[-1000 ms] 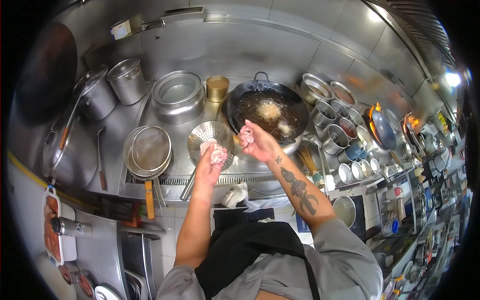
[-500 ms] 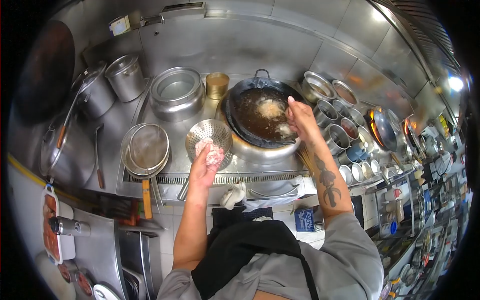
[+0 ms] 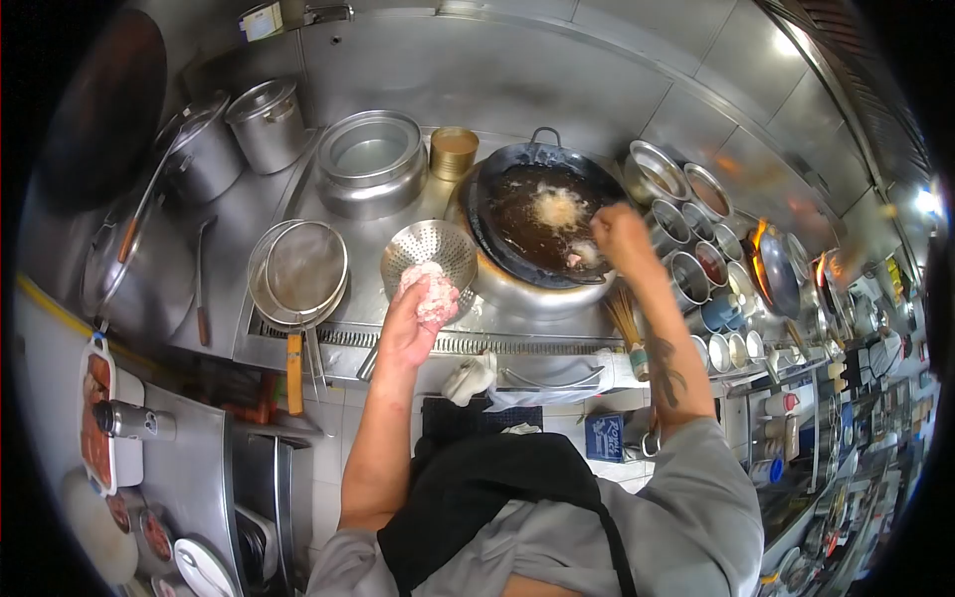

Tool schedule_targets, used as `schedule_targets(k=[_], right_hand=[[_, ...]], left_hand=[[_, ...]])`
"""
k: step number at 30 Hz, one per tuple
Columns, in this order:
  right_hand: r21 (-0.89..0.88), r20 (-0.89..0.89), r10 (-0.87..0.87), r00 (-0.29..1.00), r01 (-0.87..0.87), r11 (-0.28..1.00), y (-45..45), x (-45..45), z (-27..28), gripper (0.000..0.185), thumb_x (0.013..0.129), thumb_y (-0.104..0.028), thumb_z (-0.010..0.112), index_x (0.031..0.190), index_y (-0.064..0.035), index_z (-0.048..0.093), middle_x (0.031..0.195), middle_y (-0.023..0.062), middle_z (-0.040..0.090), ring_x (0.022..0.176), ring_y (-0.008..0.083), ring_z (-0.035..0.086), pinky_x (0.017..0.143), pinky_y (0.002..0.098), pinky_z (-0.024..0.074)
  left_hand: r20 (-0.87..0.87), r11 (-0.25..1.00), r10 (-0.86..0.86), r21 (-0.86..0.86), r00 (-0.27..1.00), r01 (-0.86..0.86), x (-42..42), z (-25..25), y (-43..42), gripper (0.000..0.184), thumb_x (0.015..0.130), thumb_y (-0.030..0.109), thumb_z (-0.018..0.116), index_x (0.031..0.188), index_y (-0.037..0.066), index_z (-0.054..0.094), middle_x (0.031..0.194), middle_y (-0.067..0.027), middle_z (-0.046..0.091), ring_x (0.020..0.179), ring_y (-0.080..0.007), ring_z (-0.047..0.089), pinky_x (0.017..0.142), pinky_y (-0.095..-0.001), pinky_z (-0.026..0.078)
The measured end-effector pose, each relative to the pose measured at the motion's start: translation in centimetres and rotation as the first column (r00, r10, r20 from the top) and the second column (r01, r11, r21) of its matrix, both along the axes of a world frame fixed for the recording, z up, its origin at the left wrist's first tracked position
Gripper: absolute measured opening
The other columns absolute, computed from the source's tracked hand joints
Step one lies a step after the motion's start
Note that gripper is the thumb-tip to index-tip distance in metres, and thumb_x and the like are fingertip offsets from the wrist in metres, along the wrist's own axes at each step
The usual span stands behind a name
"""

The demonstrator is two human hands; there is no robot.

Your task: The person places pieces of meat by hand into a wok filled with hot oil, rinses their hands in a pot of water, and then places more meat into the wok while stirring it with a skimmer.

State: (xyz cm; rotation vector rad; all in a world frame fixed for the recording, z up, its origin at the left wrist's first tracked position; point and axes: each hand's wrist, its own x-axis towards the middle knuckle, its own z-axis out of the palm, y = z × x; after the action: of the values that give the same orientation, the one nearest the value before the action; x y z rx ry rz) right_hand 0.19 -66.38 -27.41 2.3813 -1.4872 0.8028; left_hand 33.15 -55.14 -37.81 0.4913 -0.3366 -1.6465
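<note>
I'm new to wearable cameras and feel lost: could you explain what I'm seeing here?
There's no machine: these are a person's own bare hands, seen from one camera worn on the head, looking forward and down. The left hand holds a pale pink lump, probably raw meat, in front of a perforated ladle. The right hand is at the right side of a black wok; it's blurred, so I can't tell whether it holds anything. Pale pieces sit in the wok's dark liquid. Also on the steel counter are round sieves, a wide metal pot and a tin.
</note>
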Motion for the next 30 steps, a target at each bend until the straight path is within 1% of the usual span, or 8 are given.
schedule_targets(k=[3, 6, 9, 10, 11, 15, 23, 30], right_hand=[[-0.094, 0.175, 0.117, 0.978, -0.102, 0.99, 6.5, 4.6, 9.9, 0.015, 0.081, -0.006, 0.06, 0.094, -0.0008, 0.064, 0.087, 0.0171, 0.06, 0.08, 0.0357, 0.059, 0.07, 0.0428, 0.0491], [0.102, 0.333, 0.251, 0.909, -0.299, 0.949, 10.4, 8.8, 12.8, 0.02, 0.081, -0.004, 0.061, 0.101, -0.0017, 0.063, 0.089, 0.0159, 0.06, 0.081, 0.0329, 0.06, 0.072, 0.0399, 0.0483], [0.238, 0.272, 0.47, 0.84, -0.532, 0.813, 9.4, 12.1, 9.3, 0.025, 0.082, -0.008, 0.062, 0.105, 0.0005, 0.061, 0.092, 0.0173, 0.058, 0.082, 0.0317, 0.059, 0.075, 0.0375, 0.0478], [0.285, 0.227, 0.481, 0.847, -0.53, 0.799, 8.7, 13.2, 7.8, 0.03, 0.083, -0.008, 0.065, 0.112, -0.0036, 0.06, 0.097, 0.0121, 0.058, 0.076, 0.0223, 0.061, 0.069, 0.0313, 0.0501], [0.353, 0.209, 0.458, 0.864, -0.503, 0.788, 8.0, 14.3, 6.2, 0.035, 0.082, -0.01, 0.067, 0.116, -0.0046, 0.058, 0.097, 0.0129, 0.057, 0.075, 0.0232, 0.06, 0.07, 0.0328, 0.0501], [0.449, 0.403, 0.519, 0.754, -0.656, 0.606, 5.0, 16.6, 1.9, 0.029, 0.085, -0.007, 0.063, 0.113, 0.0021, 0.06, 0.095, 0.0115, 0.065, 0.077, 0.0147, 0.06, 0.068, 0.0295, 0.0494], [0.609, 0.714, 0.08, 0.695, -0.674, 0.419, 4.3, 16.8, 1.3, 0.022, 0.091, -0.01, 0.058, 0.108, 0.0015, 0.062, 0.084, 0.0012, 0.064, 0.068, 0.0062, 0.055, 0.058, 0.0211, 0.046], [0.601, 0.712, 0.105, 0.694, -0.679, 0.422, 5.3, 17.4, 1.1, 0.02, 0.091, -0.012, 0.059, 0.105, 0.0016, 0.061, 0.081, 0.0003, 0.061, 0.066, 0.0058, 0.055, 0.059, 0.0217, 0.0482]], left_hand=[[0.12, 1.0, 0.01, -0.026, 0.993, -0.007, -0.3, 1.6, 0.5, 0.029, 0.089, 0.012, 0.057, 0.117, 0.005, 0.051, 0.097, -0.0127, 0.063, 0.084, -0.0263, 0.066, 0.069, -0.0364, 0.057], [0.145, 0.999, -0.019, -0.048, 0.989, 0.026, -0.8, 1.7, 0.0, 0.035, 0.087, 0.01, 0.06, 0.121, 0.006, 0.05, 0.098, -0.0119, 0.063, 0.083, -0.0248, 0.066, 0.065, -0.0362, 0.058], [0.185, 0.999, -0.012, -0.048, 0.983, 0.021, -1.6, 2.8, 0.1, 0.037, 0.086, 0.01, 0.062, 0.121, 0.006, 0.051, 0.096, -0.0085, 0.064, 0.079, -0.0225, 0.066, 0.061, -0.0345, 0.057], [0.198, 0.999, -0.01, -0.051, 0.98, 0.02, -1.8, 3.1, 0.2, 0.037, 0.086, 0.01, 0.062, 0.121, 0.006, 0.052, 0.096, -0.0078, 0.064, 0.078, -0.022, 0.066, 0.06, -0.0342, 0.057], [0.21, 0.998, -0.008, -0.054, 0.978, 0.02, -1.8, 3.4, 0.2, 0.037, 0.086, 0.01, 0.062, 0.121, 0.007, 0.052, 0.096, -0.007, 0.064, 0.077, -0.0215, 0.066, 0.059, -0.0339, 0.057], [0.239, 0.995, -0.03, -0.081, 0.971, 0.051, -1.6, 3.4, 0.1, 0.035, 0.086, 0.009, 0.061, 0.12, 0.008, 0.053, 0.095, -0.0056, 0.064, 0.075, -0.0189, 0.065, 0.058, -0.0331, 0.056], [0.254, 0.974, -0.086, -0.181, 0.963, 0.135, 0.3, 3.1, -0.2, 0.035, 0.087, 0.009, 0.061, 0.121, 0.008, 0.052, 0.098, -0.006, 0.063, 0.08, -0.0166, 0.064, 0.062, -0.0331, 0.056], [0.243, 0.981, -0.125, -0.114, 0.962, 0.157, 0.6, 2.6, -0.5, 0.031, 0.087, 0.014, 0.061, 0.116, 0.01, 0.052, 0.097, -0.0063, 0.063, 0.081, -0.0175, 0.064, 0.061, -0.0362, 0.056]])
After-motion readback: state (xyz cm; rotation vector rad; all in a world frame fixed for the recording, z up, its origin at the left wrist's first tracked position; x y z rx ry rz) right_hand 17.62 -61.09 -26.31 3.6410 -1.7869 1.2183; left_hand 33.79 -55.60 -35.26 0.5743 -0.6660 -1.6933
